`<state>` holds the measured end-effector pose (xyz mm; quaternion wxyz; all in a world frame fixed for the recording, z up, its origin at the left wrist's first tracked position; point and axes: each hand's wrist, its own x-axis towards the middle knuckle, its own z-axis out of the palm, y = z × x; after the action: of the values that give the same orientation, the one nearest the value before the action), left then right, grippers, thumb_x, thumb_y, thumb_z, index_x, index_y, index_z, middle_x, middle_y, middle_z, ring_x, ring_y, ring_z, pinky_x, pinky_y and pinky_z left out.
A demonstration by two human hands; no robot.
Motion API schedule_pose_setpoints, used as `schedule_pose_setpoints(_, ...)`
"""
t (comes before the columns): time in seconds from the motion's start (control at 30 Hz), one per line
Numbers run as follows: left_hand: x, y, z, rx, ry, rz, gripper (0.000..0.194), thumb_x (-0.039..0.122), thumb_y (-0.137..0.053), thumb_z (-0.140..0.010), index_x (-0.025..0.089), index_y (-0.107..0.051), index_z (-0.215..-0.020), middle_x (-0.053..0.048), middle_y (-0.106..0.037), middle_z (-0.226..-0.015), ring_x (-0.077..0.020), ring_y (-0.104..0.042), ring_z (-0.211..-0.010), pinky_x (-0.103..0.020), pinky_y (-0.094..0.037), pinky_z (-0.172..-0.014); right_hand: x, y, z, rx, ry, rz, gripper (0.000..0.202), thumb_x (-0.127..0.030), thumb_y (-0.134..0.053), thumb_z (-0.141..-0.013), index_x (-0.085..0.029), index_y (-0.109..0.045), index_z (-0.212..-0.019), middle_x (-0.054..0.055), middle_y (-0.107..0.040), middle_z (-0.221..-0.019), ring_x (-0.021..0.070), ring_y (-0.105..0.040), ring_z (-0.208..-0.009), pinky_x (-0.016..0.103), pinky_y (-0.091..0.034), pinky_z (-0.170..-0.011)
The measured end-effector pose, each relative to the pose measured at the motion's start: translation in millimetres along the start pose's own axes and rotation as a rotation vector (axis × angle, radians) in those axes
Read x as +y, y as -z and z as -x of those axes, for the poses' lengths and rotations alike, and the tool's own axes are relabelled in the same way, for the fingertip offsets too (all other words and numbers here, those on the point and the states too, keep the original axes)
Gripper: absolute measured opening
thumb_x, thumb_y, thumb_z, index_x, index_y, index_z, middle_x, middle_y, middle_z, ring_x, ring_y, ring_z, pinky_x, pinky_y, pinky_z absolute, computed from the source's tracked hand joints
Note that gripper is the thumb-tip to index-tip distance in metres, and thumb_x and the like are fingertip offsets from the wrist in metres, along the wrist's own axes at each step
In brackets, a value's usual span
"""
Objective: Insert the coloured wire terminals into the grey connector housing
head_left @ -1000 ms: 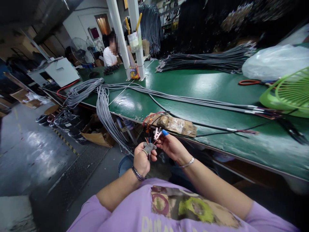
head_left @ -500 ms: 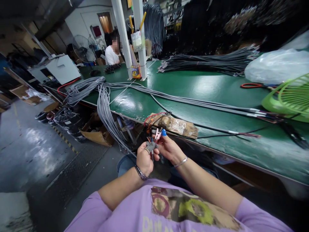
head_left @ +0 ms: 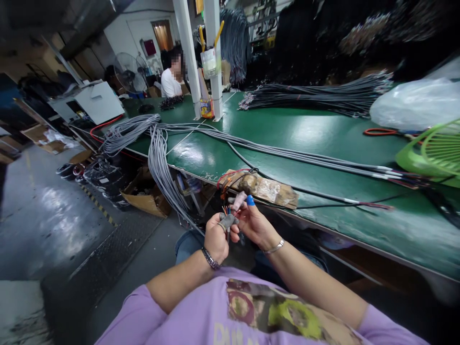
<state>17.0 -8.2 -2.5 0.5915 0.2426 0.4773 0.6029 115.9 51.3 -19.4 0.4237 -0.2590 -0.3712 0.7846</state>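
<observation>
My left hand is closed around a grey cable, its thumb in a grey finger cover. A fan of thin coloured wires, orange and blue among them, sticks up from the cable end above the thumb. Close against it, my right hand is pinched beside the wires, with a blue cover on the thumb and a pale pinkish one at the forefinger. What lies between the right fingertips is too small to make out. Just beyond both hands, a taped brown block sits at the bench edge, with red and black leads.
Long grey cables cross the green bench and hang over its front in a bundle. Farther back lie dark cables, a plastic bag and a green fan. A person sits beyond the posts.
The view has shifted slightly, so the bench appears a little farther right and lower. Beside the wires, the right forefinger and thumb have changed their pose a little; the left hand keeps its grip.
</observation>
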Motion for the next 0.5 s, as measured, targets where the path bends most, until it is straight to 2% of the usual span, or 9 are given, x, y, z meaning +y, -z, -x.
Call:
schedule_pose_setpoints(0.1, -2, 3.3, 3, -0.009, -0.020, -0.024, 0.032, 0.044, -0.070, -0.063, 0.016, -0.055, -0.069, 0.002, -0.057, -0.050, -0.0067, -0.046, -0.034, -0.019, -0.031, -0.035, 0, 6, 9, 0.021, -0.046, -0.084, 0.055, -0.073, -0.048, -0.074, -0.021, -0.062, -0.082, 0.004, -0.061, -0.076, 0.0138, -0.052, -0.059, 0.028, -0.046, -0.054)
schedule_pose_setpoints(0.17, -6, 6.4, 5, -0.022, -0.046, -0.050, 0.031, 0.043, -0.069, -0.065, 0.016, -0.055, -0.068, 0.001, -0.057, -0.050, -0.0072, -0.047, -0.035, -0.018, -0.031, -0.035, 0, 8, 17, 0.010, -0.076, -0.061, 0.054, -0.072, -0.051, -0.074, -0.020, -0.063, -0.081, 0.005, -0.061, -0.077, 0.0140, -0.053, -0.062, 0.029, -0.047, -0.058)
schedule_pose_setpoints(0.27, -12, 10.9, 7, -0.047, -0.100, -0.091, 0.029, 0.041, -0.068, -0.068, 0.016, -0.054, -0.067, 0.001, -0.059, -0.051, -0.0069, -0.048, -0.036, -0.018, -0.032, -0.037, -1, 6, 30, -0.002, -0.047, 0.097, 0.043, -0.060, -0.064, -0.072, -0.018, -0.064, -0.078, 0.003, -0.059, -0.069, 0.0129, -0.051, -0.060, 0.028, -0.045, -0.060)
schedule_pose_setpoints(0.37, -15, 14.4, 8, -0.093, -0.114, -0.138, 0.028, 0.041, -0.067, -0.071, 0.016, -0.054, -0.068, 0.001, -0.060, -0.053, -0.0074, -0.050, -0.038, -0.018, -0.036, -0.039, -4, 1, 37, 0.037, 0.050, 0.269, 0.028, -0.044, -0.072, -0.072, -0.017, -0.064, -0.078, 0.000, -0.059, -0.065, 0.0113, -0.049, -0.059, 0.025, -0.041, -0.060)
schedule_pose_setpoints(0.5, -11, 17.6, 8, -0.208, -0.055, -0.289, 0.030, 0.041, -0.071, -0.068, 0.016, -0.054, -0.067, 0.000, -0.061, -0.052, -0.0103, -0.056, -0.043, -0.021, -0.045, -0.045, -11, 2, 38, 0.016, 0.110, 0.397, 0.023, -0.038, -0.073, -0.071, -0.017, -0.063, -0.070, -0.001, -0.059, -0.064, 0.0112, -0.049, -0.059, 0.026, -0.041, -0.060)
